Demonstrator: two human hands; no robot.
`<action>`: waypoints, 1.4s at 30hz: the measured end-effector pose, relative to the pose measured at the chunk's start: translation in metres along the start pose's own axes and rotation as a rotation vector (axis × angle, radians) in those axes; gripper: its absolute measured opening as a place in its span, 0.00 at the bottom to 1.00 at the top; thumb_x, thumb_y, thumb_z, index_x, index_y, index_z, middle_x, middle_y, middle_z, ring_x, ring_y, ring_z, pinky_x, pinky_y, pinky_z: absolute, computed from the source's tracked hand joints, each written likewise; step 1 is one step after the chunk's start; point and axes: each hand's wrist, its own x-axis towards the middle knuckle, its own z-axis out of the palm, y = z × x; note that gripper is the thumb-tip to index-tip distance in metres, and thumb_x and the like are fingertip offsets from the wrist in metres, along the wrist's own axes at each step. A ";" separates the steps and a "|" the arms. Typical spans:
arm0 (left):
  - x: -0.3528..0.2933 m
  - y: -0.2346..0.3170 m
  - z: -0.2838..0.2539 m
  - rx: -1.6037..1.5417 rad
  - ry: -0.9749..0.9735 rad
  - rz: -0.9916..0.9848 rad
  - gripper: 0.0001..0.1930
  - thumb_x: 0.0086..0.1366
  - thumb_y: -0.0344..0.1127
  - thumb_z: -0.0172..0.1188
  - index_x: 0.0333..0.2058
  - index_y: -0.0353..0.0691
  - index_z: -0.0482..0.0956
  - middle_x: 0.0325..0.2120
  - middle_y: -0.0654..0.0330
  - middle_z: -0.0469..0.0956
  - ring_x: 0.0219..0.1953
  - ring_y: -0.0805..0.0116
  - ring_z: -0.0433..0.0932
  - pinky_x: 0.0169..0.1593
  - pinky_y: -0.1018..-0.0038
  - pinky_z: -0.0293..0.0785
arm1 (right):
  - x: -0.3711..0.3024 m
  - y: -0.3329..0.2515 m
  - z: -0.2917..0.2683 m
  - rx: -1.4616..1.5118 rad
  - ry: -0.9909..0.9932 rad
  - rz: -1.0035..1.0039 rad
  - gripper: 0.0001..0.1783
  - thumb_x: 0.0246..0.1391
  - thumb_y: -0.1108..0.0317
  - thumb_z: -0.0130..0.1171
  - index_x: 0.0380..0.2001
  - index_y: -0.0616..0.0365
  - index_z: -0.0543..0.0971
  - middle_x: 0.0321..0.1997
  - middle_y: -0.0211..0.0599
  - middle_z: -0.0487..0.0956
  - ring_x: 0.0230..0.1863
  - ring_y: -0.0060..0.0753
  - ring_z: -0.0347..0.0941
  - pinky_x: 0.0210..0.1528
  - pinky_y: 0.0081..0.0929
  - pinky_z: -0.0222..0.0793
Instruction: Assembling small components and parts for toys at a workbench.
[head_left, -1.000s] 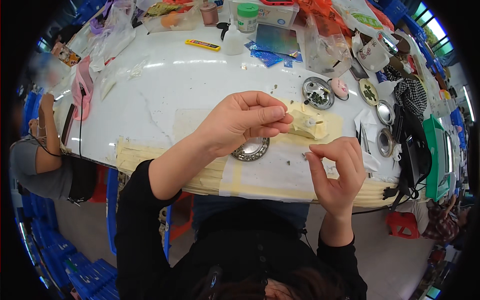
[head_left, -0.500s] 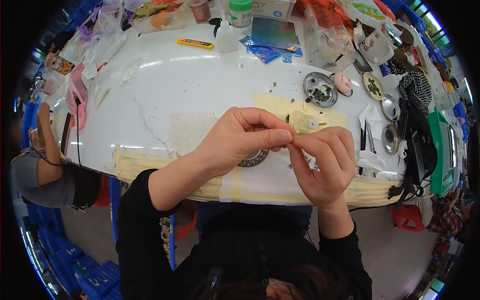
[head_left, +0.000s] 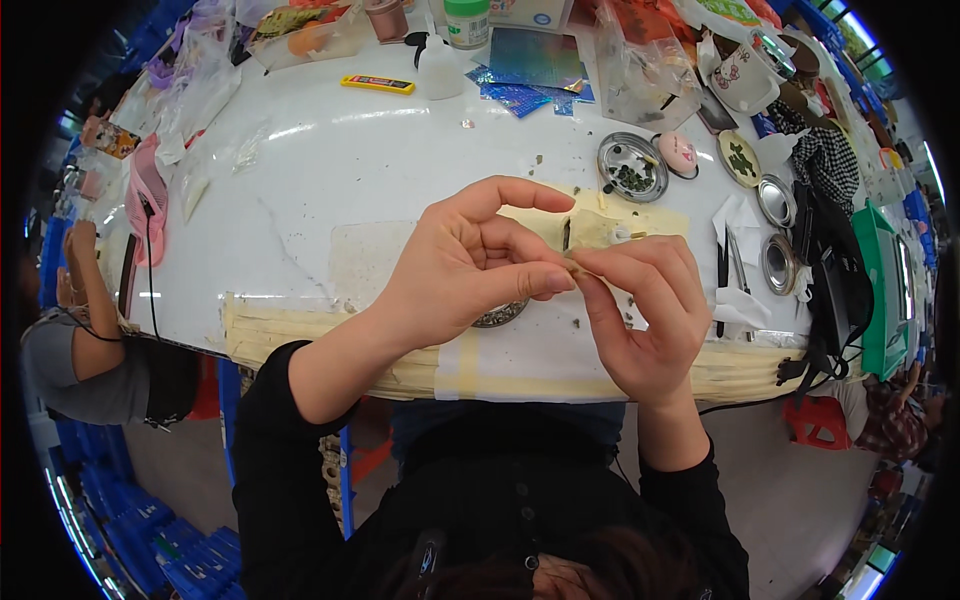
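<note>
Over the table's near edge my two hands meet at the fingertips. My right hand pinches something tiny between thumb and index finger, too small to name. My left hand touches the same spot with its thumb and a bent finger, while its index finger arches above, apart from the thumb. Behind the fingertips lies a yellowish pad with a lumpy pale-yellow piece on it. A round metal dish of small bits is partly hidden beneath my left hand.
Beyond the pad sits a metal dish of dark green bits, beside a pink oval case. Tweezers and tissue lie at right. Farther back are a white squeeze bottle, a yellow box and shiny blue sheets.
My left index finger has lifted off the pinch and now arches above it. Both hands stay nearly in place, and the view has shifted slightly.
</note>
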 end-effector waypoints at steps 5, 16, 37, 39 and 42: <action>-0.002 0.000 0.000 -0.018 -0.007 -0.008 0.21 0.59 0.21 0.64 0.50 0.30 0.71 0.31 0.54 0.83 0.34 0.74 0.81 0.41 0.80 0.77 | -0.001 -0.002 0.000 0.036 -0.037 0.020 0.13 0.38 0.78 0.69 0.31 0.55 0.81 0.27 0.30 0.75 0.29 0.34 0.68 0.31 0.28 0.64; -0.002 -0.004 0.000 -0.044 -0.034 -0.085 0.07 0.63 0.23 0.60 0.40 0.28 0.79 0.34 0.52 0.82 0.37 0.67 0.83 0.43 0.77 0.82 | -0.006 0.001 0.002 -0.113 0.086 -0.079 0.15 0.34 0.79 0.70 0.31 0.54 0.82 0.27 0.27 0.75 0.28 0.32 0.68 0.30 0.26 0.63; -0.004 -0.007 0.004 0.547 0.108 0.403 0.08 0.57 0.19 0.64 0.37 0.29 0.81 0.32 0.55 0.82 0.34 0.73 0.82 0.41 0.80 0.78 | -0.011 -0.002 -0.001 0.199 -0.015 0.126 0.18 0.42 0.80 0.66 0.41 0.59 0.84 0.29 0.34 0.78 0.28 0.32 0.70 0.30 0.25 0.65; -0.004 -0.008 0.004 0.573 0.112 0.407 0.08 0.57 0.19 0.64 0.36 0.30 0.81 0.31 0.56 0.82 0.34 0.73 0.82 0.40 0.80 0.78 | -0.010 -0.003 -0.001 0.140 -0.008 0.069 0.19 0.42 0.80 0.66 0.42 0.59 0.83 0.29 0.33 0.78 0.28 0.32 0.70 0.30 0.25 0.65; -0.002 -0.012 0.004 0.577 0.139 0.441 0.07 0.56 0.21 0.65 0.35 0.32 0.82 0.30 0.57 0.83 0.31 0.73 0.82 0.37 0.80 0.79 | -0.010 -0.004 -0.001 0.061 -0.010 0.009 0.20 0.41 0.80 0.66 0.42 0.59 0.83 0.29 0.33 0.78 0.28 0.33 0.70 0.30 0.25 0.65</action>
